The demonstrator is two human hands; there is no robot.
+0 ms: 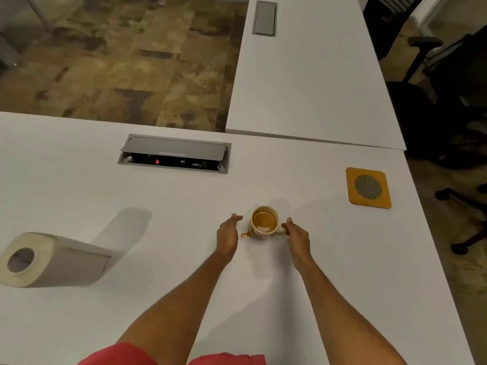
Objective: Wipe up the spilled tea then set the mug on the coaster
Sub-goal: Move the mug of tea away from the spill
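Observation:
A pale mug (pixel 264 223) holding brown tea stands upright on the white table (pixel 163 206), near its middle. A small brown tea spill (pixel 244 235) lies on the table at the mug's lower left. My right hand (pixel 296 237) touches the mug's handle on its right side, fingers curled around it. My left hand (pixel 228 234) is open just left of the mug, fingers apart, holding nothing and a little clear of the mug wall. An orange square coaster (pixel 368 187) with a dark mesh circle lies flat at the right, near the table edge.
A paper towel roll (pixel 50 260) lies on its side at the left with a sheet trailing. A grey cable box (pixel 175 153) with its lid raised sits in the table behind the mug. A second white table (pixel 311 75) adjoins at the back; black office chairs (pixel 448 101) stand right.

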